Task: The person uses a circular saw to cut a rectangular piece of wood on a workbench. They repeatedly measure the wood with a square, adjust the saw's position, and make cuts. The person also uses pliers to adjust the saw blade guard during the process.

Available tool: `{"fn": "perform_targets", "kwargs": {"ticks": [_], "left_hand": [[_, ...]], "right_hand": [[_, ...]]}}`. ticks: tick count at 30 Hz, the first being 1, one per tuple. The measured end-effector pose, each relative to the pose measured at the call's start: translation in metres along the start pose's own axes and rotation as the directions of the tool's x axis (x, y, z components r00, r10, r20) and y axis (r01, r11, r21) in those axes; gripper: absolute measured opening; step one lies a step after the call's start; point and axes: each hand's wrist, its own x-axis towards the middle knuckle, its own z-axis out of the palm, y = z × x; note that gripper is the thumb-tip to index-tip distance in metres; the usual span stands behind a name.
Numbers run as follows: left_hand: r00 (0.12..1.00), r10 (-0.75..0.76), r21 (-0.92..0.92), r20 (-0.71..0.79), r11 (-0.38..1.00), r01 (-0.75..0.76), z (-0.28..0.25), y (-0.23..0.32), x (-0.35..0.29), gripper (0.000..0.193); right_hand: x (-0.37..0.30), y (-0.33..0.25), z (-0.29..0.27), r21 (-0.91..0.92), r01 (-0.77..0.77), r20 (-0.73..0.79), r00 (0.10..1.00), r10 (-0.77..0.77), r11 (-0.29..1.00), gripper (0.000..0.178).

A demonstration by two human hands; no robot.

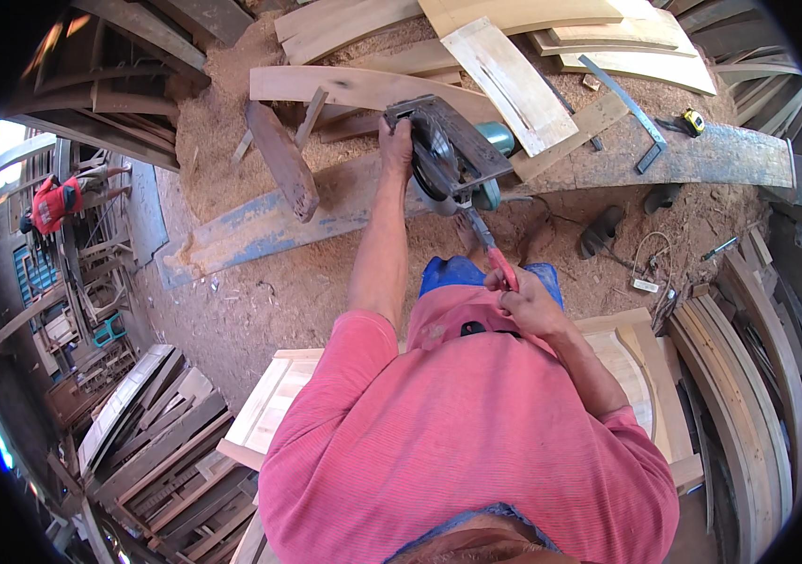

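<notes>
Seen from above, standing on sawdust floor [260,301].

Left hand [397,141] closed around front handle of circular saw [448,155]; arm stretched forward, fingers wrapped, grip full. Saw held off the ground, tilted, blade guard and base plate facing up toward camera, teal motor housing [497,141] on far side. Positioned above long plank with worn blue paint [260,230], which runs across the floor from lower left to right.

Right hand [525,299] closed on red-handled tool [495,256], likely a screwdriver or key; shaft points up into underside of saw near blade. Fingers curled tight around handle, held close to chest above pink shirt [457,442].

Short dark wood block [280,160] lying across blue plank, left of saw. Pale curved boards [363,89] stacked behind saw; wider light board [512,83] angled just right of it. Metal square [628,108] resting on right part of grey plank, yellow tape measure [694,120] just beside its far end. Pair of dark sandals [607,226] on sawdust to the right, well apart from saw. Small white label-like tag on wire [645,282] on floor near right; markings unreadable. Light curved panel [279,395] underfoot. Stacked curved slats [748,395] along right edge. Another person in red top [53,202] far left.
</notes>
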Motion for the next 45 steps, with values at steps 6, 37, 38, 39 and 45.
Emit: {"fn": "perform_targets", "kwargs": {"ticks": [6, 37, 38, 39, 45], "left_hand": [[1.000, -0.013, -0.017, 0.007, 1.000, 0.013, 0.003, -0.002, 0.001, 0.037], [1.000, -0.020, -0.010, 0.004, 1.000, 0.020, 0.002, 0.001, -0.001, 0.037], [1.000, -0.025, -0.020, 0.009, 0.999, 0.025, 0.002, 0.000, -0.001, 0.037], [0.999, -0.030, -0.027, 0.013, 0.999, 0.031, 0.000, 0.001, -0.001, 0.037], [0.999, 0.025, 0.045, 0.021, 0.999, -0.026, 0.000, 0.000, -0.003, 0.039]], "right_hand": [[-0.003, 0.001, -0.015, 0.856, -0.301, 0.356, 0.933, -0.056, 0.420, 0.043], [-0.003, -0.022, -0.060, -0.325, -0.065, -0.025, 0.998, 0.061, 0.944, 0.021], [0.002, -0.017, -0.061, -0.391, -0.019, -0.046, 0.999, 0.002, 0.920, 0.019], [0.007, -0.015, -0.061, -0.455, 0.025, -0.061, 0.996, -0.059, 0.890, 0.017], [0.034, 0.000, -0.065, -0.440, 0.167, -0.126, 0.961, -0.245, 0.882, 0.015]]}}
